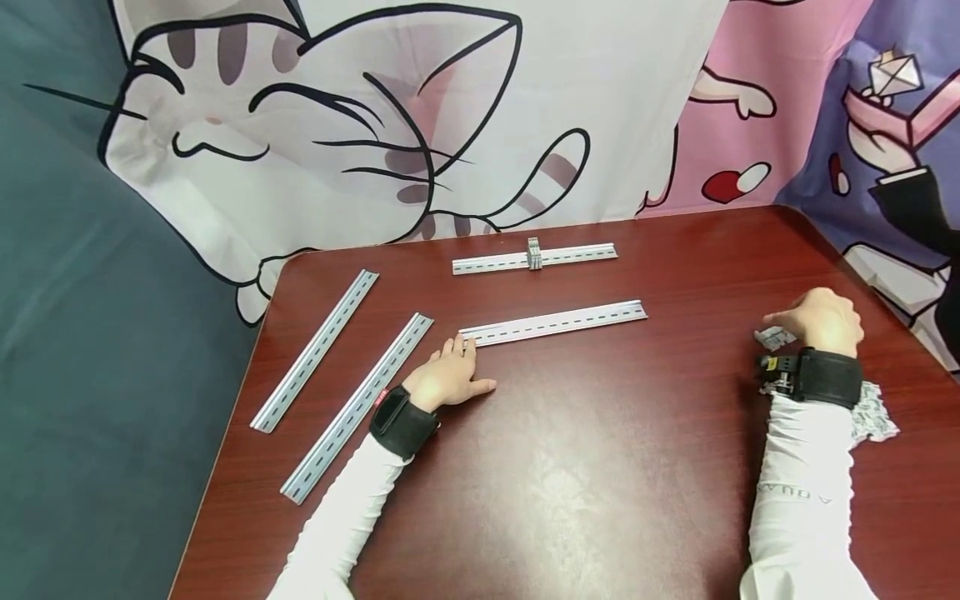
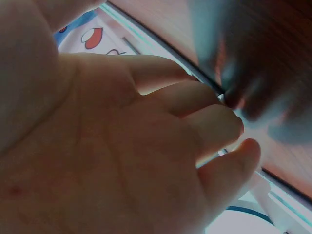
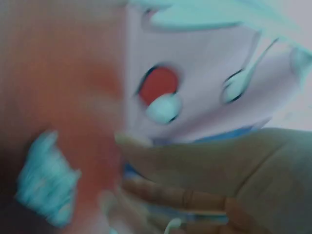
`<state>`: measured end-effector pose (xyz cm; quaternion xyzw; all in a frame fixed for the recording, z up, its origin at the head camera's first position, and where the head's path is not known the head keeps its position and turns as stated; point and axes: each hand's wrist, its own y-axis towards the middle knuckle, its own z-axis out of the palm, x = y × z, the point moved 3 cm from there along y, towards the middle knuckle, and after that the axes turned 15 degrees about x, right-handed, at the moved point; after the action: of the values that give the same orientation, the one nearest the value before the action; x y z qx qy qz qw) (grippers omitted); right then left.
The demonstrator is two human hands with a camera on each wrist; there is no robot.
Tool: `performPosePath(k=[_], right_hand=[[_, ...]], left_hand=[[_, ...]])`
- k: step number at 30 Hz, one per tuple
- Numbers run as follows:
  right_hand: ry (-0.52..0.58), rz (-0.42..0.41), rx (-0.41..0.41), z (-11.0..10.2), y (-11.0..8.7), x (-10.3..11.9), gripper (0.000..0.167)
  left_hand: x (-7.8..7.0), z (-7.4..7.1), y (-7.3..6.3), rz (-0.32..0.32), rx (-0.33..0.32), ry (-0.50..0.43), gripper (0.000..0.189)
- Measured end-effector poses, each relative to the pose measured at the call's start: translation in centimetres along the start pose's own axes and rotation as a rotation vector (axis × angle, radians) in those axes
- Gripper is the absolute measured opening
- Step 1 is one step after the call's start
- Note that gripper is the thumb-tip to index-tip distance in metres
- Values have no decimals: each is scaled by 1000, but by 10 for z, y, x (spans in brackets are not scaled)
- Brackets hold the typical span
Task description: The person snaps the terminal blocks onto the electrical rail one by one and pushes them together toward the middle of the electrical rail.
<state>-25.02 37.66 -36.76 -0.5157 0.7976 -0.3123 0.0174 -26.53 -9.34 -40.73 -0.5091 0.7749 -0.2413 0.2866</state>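
Observation:
In the head view, my left hand (image 1: 444, 379) lies at the left end of a slotted metal DIN rail (image 1: 558, 323), fingers straight, fingertips touching it. The left wrist view shows the fingers (image 2: 214, 126) extended across the rail's edge. On the right, my right hand (image 1: 825, 321) is over the table beside a small heap of grey pieces (image 1: 775, 337). Its thumb and bent fingers (image 3: 170, 192) are blurred in the right wrist view, and whether they pinch anything is unclear. A second heap of grey pieces (image 1: 876, 414) is partly hidden behind the right wrist.
At the back, a shorter slotted rail (image 1: 487, 264) carries a small grey block (image 1: 534, 253) near its middle. Two more rails, an outer one (image 1: 315, 350) and an inner one (image 1: 356, 408), lie slanted on the left. A printed cloth (image 1: 615, 100) hangs behind the reddish-brown table (image 1: 600, 467).

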Motion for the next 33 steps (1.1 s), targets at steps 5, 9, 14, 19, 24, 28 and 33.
performPosePath(k=[5, 9, 14, 19, 24, 28, 33], right_hand=[[36, -23, 61, 14, 16, -16, 57], [35, -116, 103, 18, 25, -9, 44], [31, -215, 141, 20, 31, 5, 44], [-9, -352, 112, 24, 38, 18, 43], [-15, -464, 80, 22, 29, 42, 42], [32, -557, 93, 26, 18, 73, 33], [82, -697, 174, 43, 6, 115, 19]], left_hand=[[-1, -1, -3, 3, 8, -11, 82], [-1, -2, -4, 0, -1, -10, 81], [-1, -3, -3, -2, -4, -14, 81], [-1, -1, -2, 3, -8, -20, 81], [-1, 0, -3, -4, -19, -20, 82], [-1, 0, -4, -17, -27, -1, 81], [-3, 0, -4, -22, -26, 1, 80]])
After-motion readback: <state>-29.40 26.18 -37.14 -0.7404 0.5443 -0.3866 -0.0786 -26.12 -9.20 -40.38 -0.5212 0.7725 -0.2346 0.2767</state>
